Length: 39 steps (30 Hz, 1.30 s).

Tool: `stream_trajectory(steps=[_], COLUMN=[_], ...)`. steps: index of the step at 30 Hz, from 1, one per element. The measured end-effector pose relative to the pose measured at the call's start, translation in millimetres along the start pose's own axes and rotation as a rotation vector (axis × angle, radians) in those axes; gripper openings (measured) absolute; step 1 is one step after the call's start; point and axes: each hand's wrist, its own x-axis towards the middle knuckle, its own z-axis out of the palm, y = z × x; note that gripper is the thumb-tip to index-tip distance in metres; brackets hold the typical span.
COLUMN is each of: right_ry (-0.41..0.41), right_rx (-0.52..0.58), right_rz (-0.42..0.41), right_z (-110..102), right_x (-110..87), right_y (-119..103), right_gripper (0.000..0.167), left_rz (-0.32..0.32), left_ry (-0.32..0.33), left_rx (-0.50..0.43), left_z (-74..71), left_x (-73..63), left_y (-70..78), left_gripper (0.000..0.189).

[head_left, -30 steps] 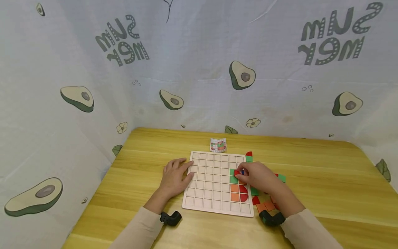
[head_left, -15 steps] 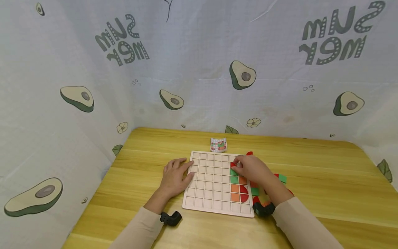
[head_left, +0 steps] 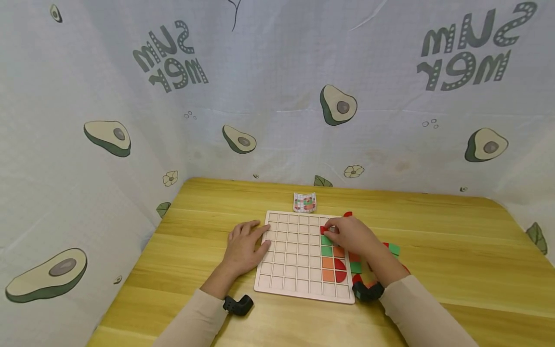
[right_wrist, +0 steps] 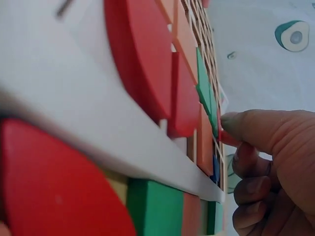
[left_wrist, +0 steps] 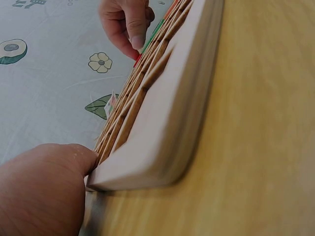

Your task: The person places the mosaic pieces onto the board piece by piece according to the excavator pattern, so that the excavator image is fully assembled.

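Note:
A pale wooden grid board (head_left: 292,260) lies on the table. The left hand (head_left: 244,248) rests at its left edge, thumb and index finger touching the rim; in the left wrist view the thumb (left_wrist: 74,160) lies against the board's corner. Thumb and index finger of the right hand (head_left: 353,236) pinch a small red piece (head_left: 323,230) at a cell just beyond two green squares (head_left: 326,245). The right wrist view shows this red piece (right_wrist: 228,139) between the fingertips, partly hidden. Orange squares (head_left: 328,269) and red rounded pieces (head_left: 340,271) fill nearby cells. A blue piece (right_wrist: 215,166) sits near the hand.
Loose red, green and orange pieces lie along the board's right side, partly under the right forearm, including a green square (head_left: 393,249). A small curled pattern card (head_left: 305,202) stands behind the board. A printed curtain (head_left: 277,96) hangs behind the table (head_left: 208,212).
The right hand has carried the red piece toward the far side of the board, past the green squares, and has barely moved over the last half second. The left hand stays in place.

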Motion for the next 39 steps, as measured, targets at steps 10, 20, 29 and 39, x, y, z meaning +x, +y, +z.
stream_trajectory(steps=[10,20,29,39], right_ry=[0.031,0.091,-0.015,-0.096], right_rx=[0.091,0.142,0.180,0.234], right_rz=[0.086,0.063,0.116,0.098], right_z=[-16,-24,-17,-8], right_x=[-18.0,-50.0,-73.4,-87.5], right_y=[18,39,38,35], right_gripper=[0.032,0.027,0.022,0.009], left_rz=[-0.004,-0.006,-0.002,0.009], left_ry=[-0.005,-0.008,-0.006,0.000], left_rx=[0.001,0.005,0.007,-0.004], left_z=[2.4,4.7,3.7,2.2], left_x=[-1.7,-1.8,-0.8,0.2], left_y=[-1.4,-4.6,-4.3,-2.2], left_gripper=[0.046,0.046,0.046,0.047])
